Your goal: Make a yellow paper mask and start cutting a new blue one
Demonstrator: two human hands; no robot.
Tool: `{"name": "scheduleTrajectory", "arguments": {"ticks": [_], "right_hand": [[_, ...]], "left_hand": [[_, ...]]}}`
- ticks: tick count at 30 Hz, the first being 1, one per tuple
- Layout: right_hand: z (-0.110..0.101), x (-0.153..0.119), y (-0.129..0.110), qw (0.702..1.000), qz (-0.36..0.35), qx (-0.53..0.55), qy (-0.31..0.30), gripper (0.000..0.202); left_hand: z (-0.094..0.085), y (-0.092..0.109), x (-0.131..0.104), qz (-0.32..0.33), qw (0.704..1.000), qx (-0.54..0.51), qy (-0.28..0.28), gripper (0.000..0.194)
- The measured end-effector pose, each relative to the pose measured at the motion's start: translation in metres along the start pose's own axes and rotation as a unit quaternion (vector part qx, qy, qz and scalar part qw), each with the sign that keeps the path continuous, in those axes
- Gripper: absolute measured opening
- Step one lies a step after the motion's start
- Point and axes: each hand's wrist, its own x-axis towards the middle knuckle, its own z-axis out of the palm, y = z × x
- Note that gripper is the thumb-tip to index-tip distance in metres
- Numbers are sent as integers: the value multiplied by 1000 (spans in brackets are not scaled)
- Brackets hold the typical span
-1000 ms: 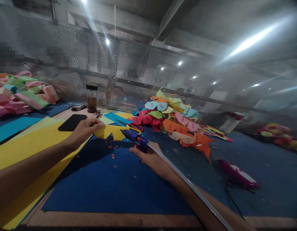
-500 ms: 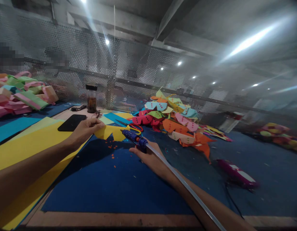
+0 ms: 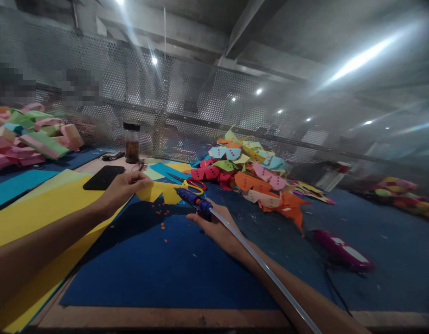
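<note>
Okay, so we've got a yellow paper cut-out [image 3: 171, 195] up in front of us, over the far part of the blue sheet [image 3: 158, 278] on the tabletop. Our left hand [image 3: 131, 185] has its fingers pinched together on the cut-out's left end, and the rest sticks out sideways toward our right, so its long axis runs roughly across our view. Over on the other side, our right hand [image 3: 219, 227] is wrapped around the handle of a blue glue gun [image 3: 191, 198], thumb poking out to the left; we can't really tell what the trigger finger is doing. The big thing is how those two line up: the nozzle points left and a bit away from us, right at the cut-out's free right end, so the right hand is the nearer one to that end. Whether the tip actually touches the paper or sits just off it, we honestly can't tell. A long clear glue stick [image 3: 266, 269] trails out the back of the gun along our right forearm. Just past the nozzle are scissors [image 3: 200, 185] with red and yellow handles, little orange bits [image 3: 163, 226] lie below the cut-out, and a pile of colorful paper masks [image 3: 258, 183] sits farther right.
</note>
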Motion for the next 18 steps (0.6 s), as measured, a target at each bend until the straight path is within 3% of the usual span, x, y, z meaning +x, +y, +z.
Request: {"name": "scheduleTrajectory", "arguments": {"ticks": [18], "right_hand": [[-3,-1,-5,1000,-1,-26,-14,32]], "left_hand": [[1,0,1,-2,1000,-8,3,34]]}}
